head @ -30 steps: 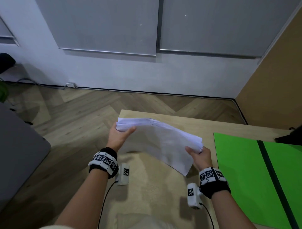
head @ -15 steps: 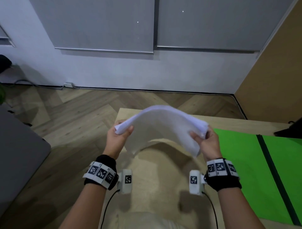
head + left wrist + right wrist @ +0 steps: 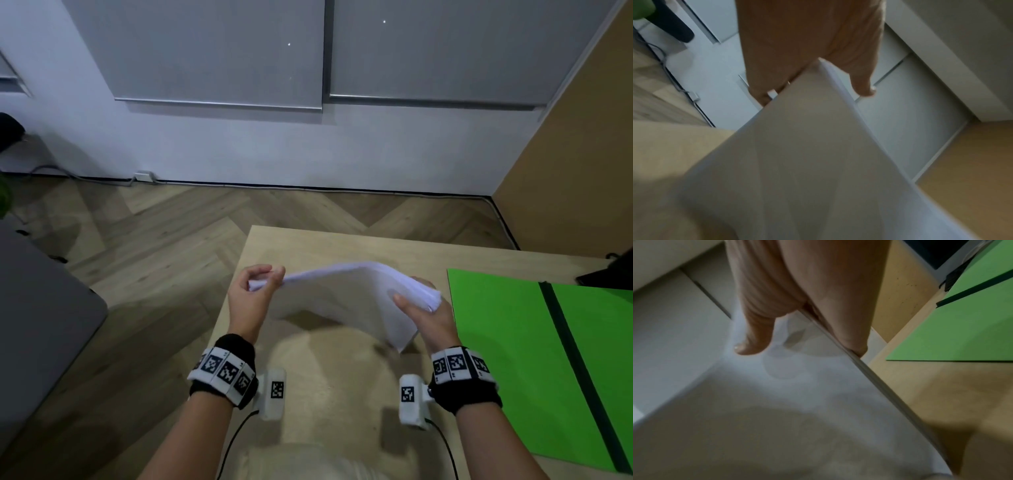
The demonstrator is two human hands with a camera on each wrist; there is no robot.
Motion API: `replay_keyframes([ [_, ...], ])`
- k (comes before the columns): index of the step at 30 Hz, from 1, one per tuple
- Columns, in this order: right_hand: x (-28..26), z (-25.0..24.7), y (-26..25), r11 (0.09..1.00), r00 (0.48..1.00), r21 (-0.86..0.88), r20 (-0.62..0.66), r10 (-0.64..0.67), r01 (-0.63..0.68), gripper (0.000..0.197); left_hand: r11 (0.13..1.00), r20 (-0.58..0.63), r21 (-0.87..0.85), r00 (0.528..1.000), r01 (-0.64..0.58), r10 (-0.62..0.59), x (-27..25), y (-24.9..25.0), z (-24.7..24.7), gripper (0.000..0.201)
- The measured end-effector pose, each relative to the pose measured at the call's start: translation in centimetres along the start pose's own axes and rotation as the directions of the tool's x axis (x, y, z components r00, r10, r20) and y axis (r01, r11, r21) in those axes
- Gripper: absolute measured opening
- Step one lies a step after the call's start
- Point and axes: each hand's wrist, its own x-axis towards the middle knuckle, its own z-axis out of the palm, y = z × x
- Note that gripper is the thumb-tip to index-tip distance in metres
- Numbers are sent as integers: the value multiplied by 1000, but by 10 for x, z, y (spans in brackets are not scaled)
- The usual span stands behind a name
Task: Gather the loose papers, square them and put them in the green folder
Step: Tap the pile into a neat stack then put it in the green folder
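Both hands hold the papers (image 3: pixel 346 294) in the air above the surface (image 3: pixel 342 387), the stack bowed upward between them. The left hand (image 3: pixel 251 296) pinches the stack's left corner, and the right hand (image 3: pixel 424 317) grips its right edge, thumb on top. The green folder (image 3: pixel 507 356) lies flat on the surface just right of the right hand.

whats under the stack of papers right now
Under the arched paper stack, held up by the left hand and right hand, bare wooden table shows. The strip beneath its far half is hidden.
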Motion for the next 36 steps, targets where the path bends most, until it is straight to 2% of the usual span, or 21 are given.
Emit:
replay_keyframes([
  [3, -5, 5, -1, 997, 997, 76, -72, 32, -26, 30, 998, -143, -55, 990, 3, -11, -5, -5, 12, 36],
  [5, -7, 8, -4, 989, 993, 148, -114, 42, -25, 21, 998, -243, -56, 970, -27, 12, -5, -4, 19, 35],
  [7, -6, 11, -6, 988, 988, 153, -153, 27, -3, 19, 998, -282, -42, 959, -48, 35, -3, -2, 23, 32],
  [11, -1, 15, -8, 994, 975, 99, -222, -16, 39, 12, 999, -158, -11, 987, -39, 37, 9, -1, 25, 38],
  [14, 1, 14, -9, 995, 975, 88, -221, -30, 51, 10, 997, -101, 57, 994, -43, 48, 17, -2, 23, 27],
  [18, -3, 8, 4, 999, 992, -19, -120, 47, -50, 26, 989, -68, 141, 997, -37, 47, 29, 0, 19, 23],
  [20, -5, 5, 7, 990, 987, -118, -150, 58, -76, 25, 971, -20, 237, 999, -25, 31, 34, 5, 18, 30],
  [21, -5, 5, 3, 988, 985, -144, -171, 35, -60, 20, 930, 9, 362, 998, -63, 64, 35, 10, 18, 40],
  [22, -4, 6, -3, 984, 985, -175, -174, -5, -26, 15, 826, 53, 544, 988, -151, 145, 35, 16, 19, 52],
  [23, -2, 7, -11, 974, 985, -226, -161, -67, 29, 17, 650, 119, 711, 957, -268, 264, 31, 24, 22, 63],
  [24, 0, 10, -20, 952, 984, -293, -124, -130, 89, 25, 457, 225, 797, 897, -394, 381, 23, 33, 27, 73],
  [25, 0, 13, -32, 925, 983, -359, -81, -167, 127, 33, 298, 346, 809, 820, -506, 455, 14, 42, 34, 79],
  [26, 0, 18, -44, 897, 980, -411, -37, -195, 163, 39, 188, 457, 778, 745, -599, 485, 6, 51, 42, 80],
  [27, -2, 22, -57, 864, 974, -460, 11, -224, 204, 44, 124, 542, 735, 688, -666, 482, -2, 57, 51, 76],
  [28, -4, 27, -68, 831, 964, -495, 62, -258, 254, 46, 118, 597, 693, 657, -712, 461, -7, 61, 57, 66],
  [29, -7, 31, -79, 800, 953, -521, 108, -284, 297, 43, 174, 616, 651, 648, -739, 447, -12, 66, 63, 50],
  [30, -9, 34, -88, 778, 942, -534, 137, -306, 331, 38, 267, 607, 610, 656, -746, 449, -16, 70, 66, 31],
  [31, -11, 35, -94, 765, 933, -538, 146, -330, 355, 36, 347, 583, 585, 678, -733, 447, -18, 75, 68, 16],
  [32, -11, 34, -98, 761, 926, -534, 141, -351, 370, 40, 402, 546, 584, 708, -705, 448, -18, 77, 69, 10],
  [34, -10, 25, -107, 726, 915, -576, 110, -387, 376, 48, 528, 458, 583, 786, -618, 414, -16, 82, 64, 10],
  [36, -8, 11, -111, 704, 915, -613, 83, -394, 358, 42, 718, 382, 484, 859, -501, 341, -6, 82, 53, 15],
])
